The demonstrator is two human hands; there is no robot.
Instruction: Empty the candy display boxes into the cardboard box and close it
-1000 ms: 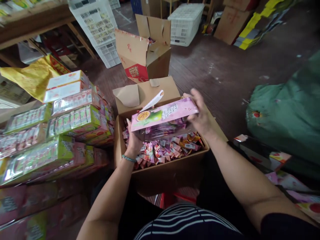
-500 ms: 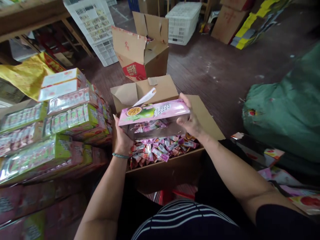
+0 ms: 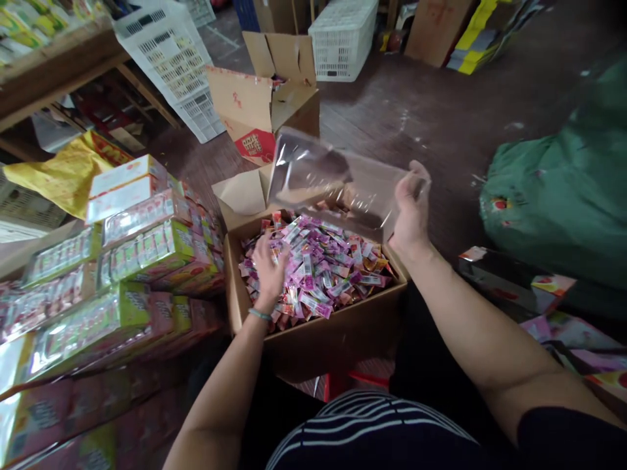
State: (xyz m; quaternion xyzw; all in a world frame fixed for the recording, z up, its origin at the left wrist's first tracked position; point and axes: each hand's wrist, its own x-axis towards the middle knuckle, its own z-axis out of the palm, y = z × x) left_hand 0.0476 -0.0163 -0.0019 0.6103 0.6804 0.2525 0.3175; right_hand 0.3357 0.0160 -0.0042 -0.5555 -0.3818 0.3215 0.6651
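An open cardboard box (image 3: 313, 339) in front of me is full of small pink, purple and orange candy sachets (image 3: 323, 267). My left hand (image 3: 269, 267) lies flat on the sachets at the box's left side, fingers spread. My right hand (image 3: 411, 209) is raised over the box's far right corner and grips a clear plastic tray (image 3: 337, 183), tilted on edge above the sachets. The tray looks empty and blurred by motion.
Stacked pink and green candy packs (image 3: 122, 261) fill the left. An open cardboard box (image 3: 264, 104) and white plastic crates (image 3: 176, 59) stand behind. A green sack (image 3: 558, 183) lies right, with flat printed cartons (image 3: 548, 307) below it.
The pink-lidded pack held in both hands over the box is gone; sachets now heap in the box. My left hand dropped onto them and my right lifted the clear tray.
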